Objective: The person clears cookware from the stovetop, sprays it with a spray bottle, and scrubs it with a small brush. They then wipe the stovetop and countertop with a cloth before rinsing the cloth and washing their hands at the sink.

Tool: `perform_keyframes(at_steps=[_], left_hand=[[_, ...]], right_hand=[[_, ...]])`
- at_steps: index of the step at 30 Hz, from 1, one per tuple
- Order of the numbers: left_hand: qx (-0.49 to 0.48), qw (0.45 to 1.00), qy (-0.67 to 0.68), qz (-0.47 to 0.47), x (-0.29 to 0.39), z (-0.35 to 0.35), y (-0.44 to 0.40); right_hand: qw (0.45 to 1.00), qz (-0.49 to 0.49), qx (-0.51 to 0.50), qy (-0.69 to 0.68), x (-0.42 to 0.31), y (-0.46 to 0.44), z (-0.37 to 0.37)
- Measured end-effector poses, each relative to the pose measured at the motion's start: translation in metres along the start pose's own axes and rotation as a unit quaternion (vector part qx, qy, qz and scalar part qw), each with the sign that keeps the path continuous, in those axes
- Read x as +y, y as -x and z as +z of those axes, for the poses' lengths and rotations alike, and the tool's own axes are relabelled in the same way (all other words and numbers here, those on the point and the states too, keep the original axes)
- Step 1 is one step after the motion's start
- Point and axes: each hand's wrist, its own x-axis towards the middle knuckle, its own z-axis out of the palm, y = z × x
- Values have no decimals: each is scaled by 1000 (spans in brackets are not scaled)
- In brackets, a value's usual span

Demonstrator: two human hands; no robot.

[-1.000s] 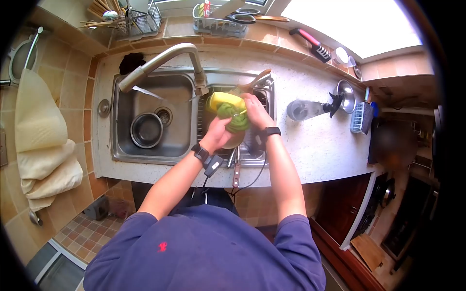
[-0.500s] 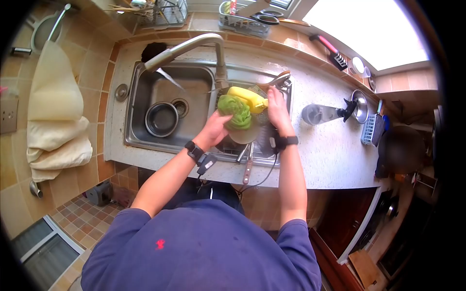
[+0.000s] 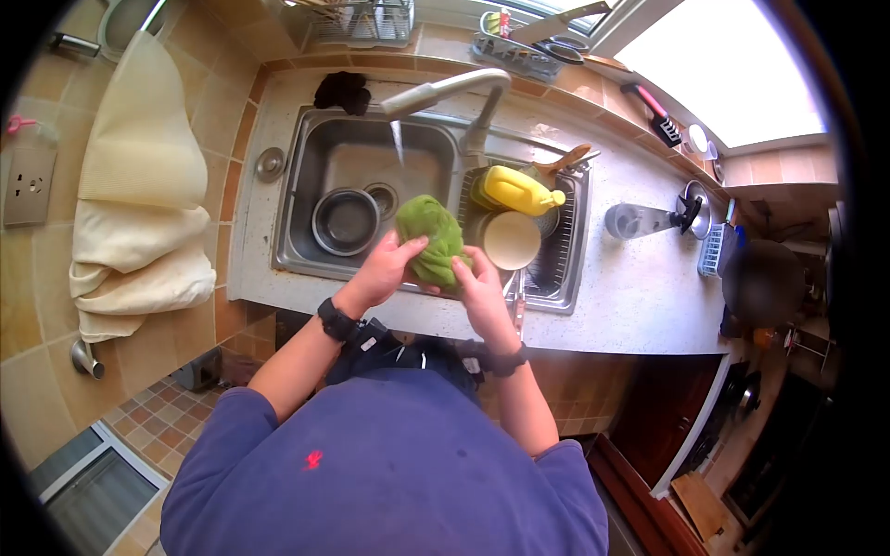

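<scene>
A bunched green dishcloth (image 3: pixel 432 239) is between my two hands, above the front of the sink and its divider. My left hand (image 3: pixel 378 271) grips its left side, thumb on top. On its lower right edge, the fingers of my right hand (image 3: pixel 484 289) pinch the fabric. Just right of the cloth, a yellow detergent bottle (image 3: pixel 519 191) lies tilted in the drainer side, behind a cream-coloured bowl (image 3: pixel 512 241). A round metal pot (image 3: pixel 345 222) rests inside the left basin. Water runs from the faucet (image 3: pixel 447 91) into that basin.
The steel sink (image 3: pixel 286 213) is set in a white speckled counter (image 3: pixel 640 296). A clear bottle with a black top (image 3: pixel 638 221) lies to the right. Knives and scissors sit in a rack (image 3: pixel 515 57) on the back ledge. A pale apron (image 3: pixel 139 185) hangs at left.
My right hand has left the yellow bottle and moved left and down onto the dishcloth. The bottle now stands apart from both hands. The view has shifted, and the cloth looks more spread.
</scene>
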Motion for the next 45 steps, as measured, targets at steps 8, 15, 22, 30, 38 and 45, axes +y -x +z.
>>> perform_keyframes(at_steps=[8,15,22,30,38,45], left_hand=[[27,947,-314,63,9,-53,18],[-156,827,-507,186,-15,-131,7],[-141,871,-462,85,18,-98,19],[-68,951,-297,54,28,-104,25],[188,868,-412,204,-16,-85,-42],[278,872,-369,165,12,-96,-101]], right_hand=[[878,-387,62,276,4,-15,87],[777,-395,-81,484,28,-29,133],[816,-307,25,488,47,-52,125],[979,-148,133,42,83,-99,95],[958,-111,248,90,73,-137,119],[970,-199,115,83,62,-170,99]])
